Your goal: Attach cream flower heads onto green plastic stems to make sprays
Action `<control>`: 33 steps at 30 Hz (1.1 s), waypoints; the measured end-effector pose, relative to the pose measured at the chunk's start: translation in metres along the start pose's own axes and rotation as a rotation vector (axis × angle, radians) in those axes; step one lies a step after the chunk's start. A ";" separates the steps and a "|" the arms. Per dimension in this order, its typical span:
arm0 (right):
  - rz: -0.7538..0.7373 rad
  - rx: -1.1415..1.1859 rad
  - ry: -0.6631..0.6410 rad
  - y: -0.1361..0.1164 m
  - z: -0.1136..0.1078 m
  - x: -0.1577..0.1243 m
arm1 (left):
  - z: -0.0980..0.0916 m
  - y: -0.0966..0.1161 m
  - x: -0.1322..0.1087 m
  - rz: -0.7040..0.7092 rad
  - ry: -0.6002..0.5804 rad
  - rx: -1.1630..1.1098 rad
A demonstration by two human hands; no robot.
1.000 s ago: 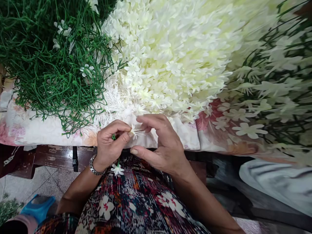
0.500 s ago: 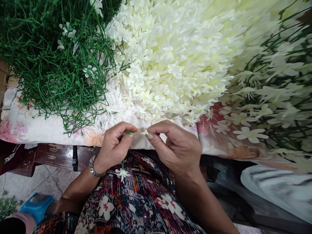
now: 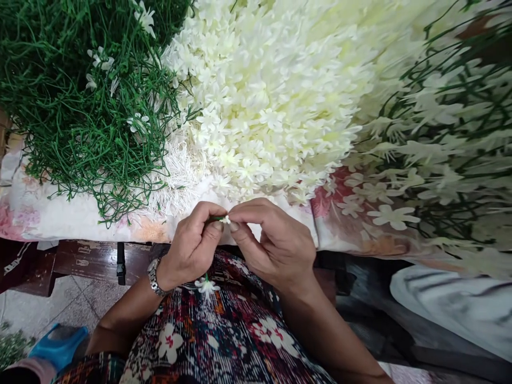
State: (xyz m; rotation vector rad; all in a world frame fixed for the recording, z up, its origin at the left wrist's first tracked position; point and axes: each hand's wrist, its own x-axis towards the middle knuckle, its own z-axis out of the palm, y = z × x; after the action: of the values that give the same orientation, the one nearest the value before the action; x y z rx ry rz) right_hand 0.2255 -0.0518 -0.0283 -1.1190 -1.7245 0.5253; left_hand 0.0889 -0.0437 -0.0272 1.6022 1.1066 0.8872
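My left hand point(image 3: 194, 245) pinches a thin green stem point(image 3: 215, 218) between thumb and forefinger; a finished white flower point(image 3: 207, 286) hangs from the stem's lower end below the palm. My right hand point(image 3: 276, 242) pinches a small white flower piece point(image 3: 226, 220) against the stem's tip, fingertips of both hands touching. Just beyond lie a heap of cream artificial flowers point(image 3: 276, 90), a patch of white stamen pieces point(image 3: 176, 176) and a pile of green stems point(image 3: 80, 96).
Everything rests on a floral cloth point(image 3: 60, 216) over a dark wooden bench point(image 3: 88, 256). Assembled flower sprays point(image 3: 448, 138) lie at the right. My patterned skirt point(image 3: 224, 336) fills the foreground; a blue slipper point(image 3: 56, 346) is on the floor at the lower left.
The right hand picked up a small white flower piece and brought it to the tip of the stem held in the left hand; the fingertips have closed together.
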 end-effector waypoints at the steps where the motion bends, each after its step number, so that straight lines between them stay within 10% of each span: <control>1: 0.016 0.005 0.001 0.000 0.000 0.000 | 0.001 -0.001 -0.001 0.011 0.034 -0.017; 17: -0.033 -0.168 -0.064 -0.002 -0.009 0.004 | 0.002 -0.015 -0.003 -0.118 0.080 -0.381; 33: -0.131 -0.391 -0.202 0.002 -0.010 0.007 | 0.006 -0.014 0.000 -0.036 0.156 -0.089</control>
State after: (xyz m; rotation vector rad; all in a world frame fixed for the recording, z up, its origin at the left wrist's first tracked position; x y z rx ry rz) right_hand 0.2346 -0.0464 -0.0216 -1.2435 -2.1232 0.2280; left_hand 0.0910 -0.0433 -0.0419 1.4556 1.1836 1.0363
